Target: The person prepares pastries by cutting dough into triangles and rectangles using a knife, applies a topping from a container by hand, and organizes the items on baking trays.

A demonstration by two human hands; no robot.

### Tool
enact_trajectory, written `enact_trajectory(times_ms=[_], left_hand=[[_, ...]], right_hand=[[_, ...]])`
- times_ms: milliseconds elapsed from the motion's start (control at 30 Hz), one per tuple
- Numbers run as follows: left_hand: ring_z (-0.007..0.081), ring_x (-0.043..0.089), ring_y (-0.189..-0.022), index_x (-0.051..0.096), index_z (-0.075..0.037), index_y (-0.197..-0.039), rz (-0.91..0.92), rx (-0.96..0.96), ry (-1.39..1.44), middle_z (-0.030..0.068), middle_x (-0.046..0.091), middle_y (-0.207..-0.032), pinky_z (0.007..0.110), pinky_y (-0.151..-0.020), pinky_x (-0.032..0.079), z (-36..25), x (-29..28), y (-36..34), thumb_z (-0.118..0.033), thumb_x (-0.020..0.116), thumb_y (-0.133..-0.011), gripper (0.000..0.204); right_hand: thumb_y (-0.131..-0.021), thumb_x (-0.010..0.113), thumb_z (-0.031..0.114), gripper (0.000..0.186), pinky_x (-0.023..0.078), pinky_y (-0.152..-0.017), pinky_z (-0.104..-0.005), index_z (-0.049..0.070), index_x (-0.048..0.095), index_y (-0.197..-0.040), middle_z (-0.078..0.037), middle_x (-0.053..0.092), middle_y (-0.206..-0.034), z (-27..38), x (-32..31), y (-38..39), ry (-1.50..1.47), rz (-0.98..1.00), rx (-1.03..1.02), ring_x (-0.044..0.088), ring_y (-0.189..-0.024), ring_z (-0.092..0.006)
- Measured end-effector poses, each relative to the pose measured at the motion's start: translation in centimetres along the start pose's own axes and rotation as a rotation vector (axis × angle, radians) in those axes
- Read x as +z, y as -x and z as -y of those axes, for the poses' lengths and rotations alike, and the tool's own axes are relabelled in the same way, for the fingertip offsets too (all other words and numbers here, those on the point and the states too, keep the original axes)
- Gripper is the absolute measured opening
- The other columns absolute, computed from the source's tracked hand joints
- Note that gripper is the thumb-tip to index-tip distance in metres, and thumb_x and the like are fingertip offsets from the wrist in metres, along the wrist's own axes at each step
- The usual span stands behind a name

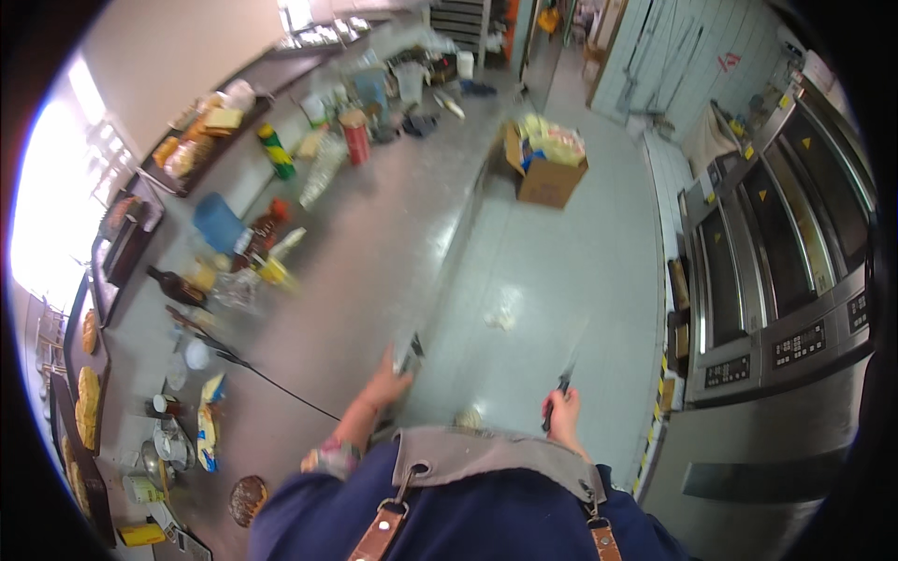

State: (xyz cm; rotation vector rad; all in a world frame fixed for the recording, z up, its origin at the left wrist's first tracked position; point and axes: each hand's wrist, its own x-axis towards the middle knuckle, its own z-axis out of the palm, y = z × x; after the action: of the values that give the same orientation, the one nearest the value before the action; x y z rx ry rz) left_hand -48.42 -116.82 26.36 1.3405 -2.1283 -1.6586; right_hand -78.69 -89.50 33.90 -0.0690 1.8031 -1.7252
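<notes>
A dark-handled knife (562,379) stands upright in the right hand (564,411), fingers wrapped shut around its handle, blade rising above the fist over the pale floor (561,271). The left hand (388,381) reaches to the edge of the long steel counter (374,243), touching a small blurred object; whether its fingers pinch it cannot be told. Farther off, a cardboard box (547,168) holds yellow and white packets, and trays (89,393) along the counter's left carry baked goods.
</notes>
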Motion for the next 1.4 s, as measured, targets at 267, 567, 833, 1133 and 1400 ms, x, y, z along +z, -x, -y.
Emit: enact_trajectory(times_ms=[267, 567, 833, 1133, 1400], left_hand=[[0.0306, 0.065, -0.109, 0.059, -0.005, -0.131, -0.111, 0.239, -0.143, 0.0194, 0.064, -0.125, 0.040, -0.093, 0.051, -17.2, 1.3, -25.6, -0.026, 0.063, -0.093, 0.043], [0.0273, 0.067, -0.103, 0.065, -0.005, -0.120, 0.009, 0.257, -0.103, 0.0165, 0.068, -0.115, 0.038, -0.090, 0.053, -27.1, 1.6, -62.7, -0.019, 0.062, -0.093, 0.030], [0.0336, 0.059, -0.114, 0.063, -0.007, -0.120, -0.440, 0.812, -0.341, 0.0160, 0.062, -0.123, 0.041, -0.098, 0.048, -50.4, -2.6, -108.4, -0.012, 0.061, -0.090, 0.030], [0.0398, 0.059, -0.112, 0.062, -0.001, -0.114, -0.700, 0.149, -0.483, 0.0219, 0.061, -0.121, 0.047, -0.095, 0.048, -48.4, -13.0, -133.2, -0.020, 0.066, -0.089, 0.032], [0.0365, 0.062, -0.094, 0.063, -0.001, -0.093, -0.496, 0.481, -0.115, 0.0210, 0.065, -0.098, 0.044, -0.087, 0.047, -53.8, -16.4, -127.2, -0.038, 0.050, -0.101, 0.040]], right_hand=[[-0.087, 0.056, 0.019, 0.013, 0.042, -0.052, -0.0309, 0.008, 0.051, -0.083, -0.008, 0.058, -0.066, 9.4, -6.7, -13.9, -0.238, -0.447, 0.119, 0.051, -0.054, -0.0175], [-0.088, 0.055, 0.038, 0.033, 0.041, -0.044, -0.0358, 0.008, 0.050, -0.077, -0.009, 0.055, -0.055, 8.9, 1.4, -39.1, -0.241, -0.782, 0.345, 0.051, -0.045, -0.0210], [-0.085, 0.055, 0.017, 0.016, 0.050, -0.053, -0.0364, 0.004, 0.048, -0.092, -0.019, 0.064, -0.072, 22.8, 12.5, -67.5, -0.194, -0.327, 0.341, 0.059, -0.057, -0.0259], [-0.084, 0.053, -0.002, 0.021, 0.053, -0.056, -0.0335, 0.003, 0.044, -0.102, -0.022, 0.066, -0.074, 30.9, 20.1, -76.6, 0.138, -0.227, 0.288, 0.064, -0.060, -0.0242], [-0.082, 0.051, 0.003, 0.017, 0.054, -0.053, -0.0337, 0.003, 0.045, -0.098, -0.020, 0.065, -0.069, 27.2, 17.1, -81.2, 0.040, -0.125, 0.203, 0.063, -0.055, -0.0248]])
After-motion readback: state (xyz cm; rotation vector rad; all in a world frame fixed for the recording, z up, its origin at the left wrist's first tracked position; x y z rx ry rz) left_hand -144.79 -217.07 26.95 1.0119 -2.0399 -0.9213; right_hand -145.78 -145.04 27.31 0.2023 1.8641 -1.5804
